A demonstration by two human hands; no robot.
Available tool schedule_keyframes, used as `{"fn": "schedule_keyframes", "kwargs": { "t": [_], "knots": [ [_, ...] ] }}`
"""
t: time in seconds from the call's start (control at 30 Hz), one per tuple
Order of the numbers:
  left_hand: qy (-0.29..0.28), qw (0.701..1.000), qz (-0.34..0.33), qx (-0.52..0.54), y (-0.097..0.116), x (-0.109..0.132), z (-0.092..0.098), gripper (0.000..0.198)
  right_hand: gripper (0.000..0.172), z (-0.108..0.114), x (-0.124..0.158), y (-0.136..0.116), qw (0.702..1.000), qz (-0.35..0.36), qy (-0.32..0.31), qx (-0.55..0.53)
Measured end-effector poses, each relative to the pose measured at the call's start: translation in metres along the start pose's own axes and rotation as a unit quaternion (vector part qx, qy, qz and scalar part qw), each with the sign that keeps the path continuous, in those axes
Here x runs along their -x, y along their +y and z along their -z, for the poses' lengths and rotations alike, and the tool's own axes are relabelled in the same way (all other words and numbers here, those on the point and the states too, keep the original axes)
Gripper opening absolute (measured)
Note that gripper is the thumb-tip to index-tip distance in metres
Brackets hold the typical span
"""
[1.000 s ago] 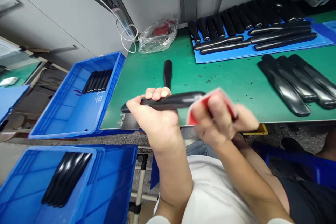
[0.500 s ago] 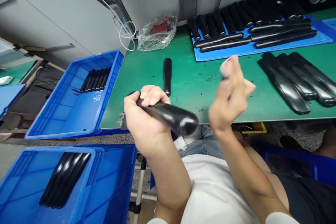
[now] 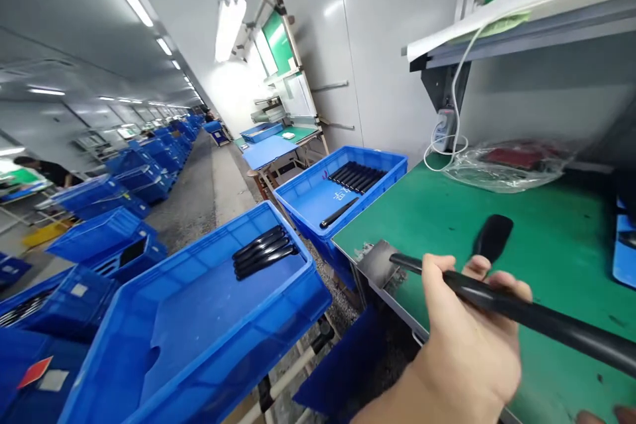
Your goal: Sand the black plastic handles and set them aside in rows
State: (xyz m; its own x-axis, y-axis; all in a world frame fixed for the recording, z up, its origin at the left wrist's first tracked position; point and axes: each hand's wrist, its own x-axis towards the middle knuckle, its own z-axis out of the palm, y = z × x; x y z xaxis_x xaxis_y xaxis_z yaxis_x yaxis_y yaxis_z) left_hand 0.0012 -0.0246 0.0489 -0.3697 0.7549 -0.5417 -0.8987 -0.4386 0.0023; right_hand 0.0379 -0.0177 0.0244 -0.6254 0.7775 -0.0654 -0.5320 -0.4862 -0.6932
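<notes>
My left hand (image 3: 472, 338) is closed around a long glossy black handle (image 3: 556, 324). Its thin end (image 3: 405, 262) points left over a grey metal plate (image 3: 381, 264) at the table edge, and the other end runs out of view at right. Just beyond my fingers a second black handle (image 3: 494, 235), with a broad flat end, appears to rest on the green table (image 3: 432, 205); my fingers partly hide it. Of my right hand (image 3: 609, 415) only blurred fingertips show at the bottom right corner; what they do is hidden.
Left of the table, a blue bin (image 3: 298, 195) contains a row of black handles (image 3: 356, 177) and one lying apart (image 3: 338, 212). A nearer blue bin (image 3: 199, 238) has several handles (image 3: 263, 252). A plastic bag (image 3: 511, 165) and white cable (image 3: 454, 119) are at the back.
The view has swung left and up, bringing the bins and aisle into sight. My left hand still grips a black handle, now with its thin end pointing left. My right hand has nearly left the picture.
</notes>
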Motion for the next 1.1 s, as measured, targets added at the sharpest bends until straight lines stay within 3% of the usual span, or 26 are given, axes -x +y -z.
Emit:
{"fn": "schedule_keyframes", "kwargs": {
  "t": [0.1, 0.17, 0.23, 0.3, 0.43, 0.73, 0.87, 0.93, 1.0, 1.1],
  "knots": [
    [-0.077, 0.99, -0.001, -0.114, -0.009, 0.006, 0.012, 0.03, 0.02, 0.027, 0.021, -0.008, 0.988, 0.06, 0.099, -0.101],
    [-0.086, 0.978, -0.046, -0.186, -0.013, 0.015, 0.022, 0.022, 0.031, 0.042, 0.044, -0.012, 0.968, 0.127, 0.16, -0.147],
    [-0.053, 0.964, -0.104, -0.239, -0.012, 0.024, 0.029, 0.015, 0.047, 0.043, 0.068, -0.012, 0.956, 0.167, 0.184, -0.158],
    [-0.011, 0.954, -0.138, -0.268, -0.007, 0.028, 0.03, 0.013, 0.054, 0.033, 0.08, -0.01, 0.959, 0.166, 0.157, -0.168],
    [0.006, 0.955, -0.125, -0.268, -0.002, 0.028, 0.023, 0.019, 0.04, 0.013, 0.078, -0.007, 0.966, 0.14, 0.081, -0.201],
    [-0.014, 0.959, -0.119, -0.257, -0.008, 0.036, 0.026, 0.019, 0.052, 0.019, 0.088, 0.002, 0.961, 0.118, 0.11, -0.225],
    [0.008, 0.961, -0.129, -0.246, -0.004, 0.031, 0.024, 0.019, 0.052, 0.02, 0.087, 0.002, 0.964, 0.13, 0.075, -0.219],
    [-0.009, 0.973, -0.094, -0.212, 0.001, 0.027, 0.021, 0.022, 0.047, 0.018, 0.085, 0.001, 0.968, 0.141, 0.026, -0.206],
    [-0.066, 0.985, -0.019, -0.159, 0.009, 0.021, 0.019, 0.031, 0.045, 0.016, 0.085, 0.002, 0.972, 0.136, -0.017, -0.19],
    [-0.127, 0.977, 0.077, -0.15, 0.02, 0.014, 0.018, 0.026, 0.046, 0.017, 0.089, 0.008, 0.981, 0.099, -0.031, -0.161]
  ]
}}
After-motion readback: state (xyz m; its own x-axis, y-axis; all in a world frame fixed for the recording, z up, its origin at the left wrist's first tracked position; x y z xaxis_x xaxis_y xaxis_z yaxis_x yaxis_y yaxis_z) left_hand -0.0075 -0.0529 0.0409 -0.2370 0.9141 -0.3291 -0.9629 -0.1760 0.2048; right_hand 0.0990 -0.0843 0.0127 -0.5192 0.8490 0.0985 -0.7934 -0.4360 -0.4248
